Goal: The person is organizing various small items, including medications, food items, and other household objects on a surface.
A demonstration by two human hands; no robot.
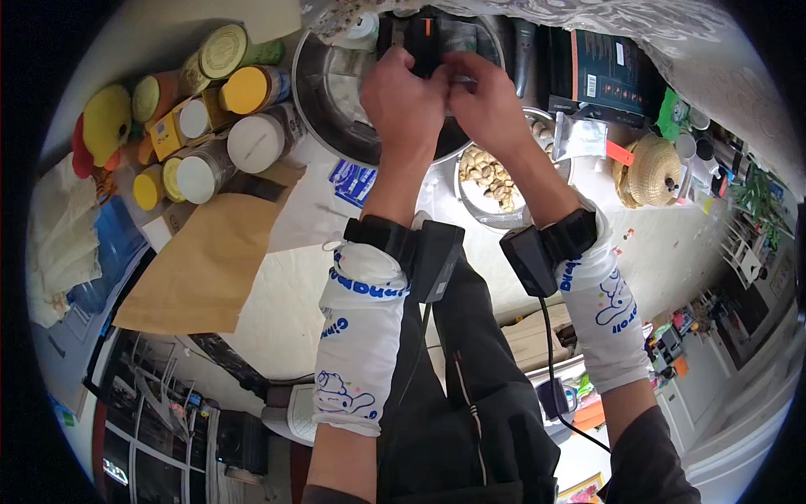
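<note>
My left hand [401,102] and my right hand [487,99] are close together over a wide metal basin [312,118]. The fingers of both are curled in, with thumbs and fingertips nearly meeting. Whatever lies between them is too small or hidden to make out. Just beyond the fingers, at the basin's far side, is a black object [426,46] with an orange mark. Beneath my right forearm stands a metal mesh strainer [502,220] holding many small yellowish-brown pieces [487,176]; the forearm covers part of it.
Several lidded jars [256,143] crowd the left, beside a brown paper sheet [214,260]. A blue packet [353,182] lies below the basin. To the right are a clear plastic bag [579,137], a dark box [613,76] and a woven straw item [653,172].
</note>
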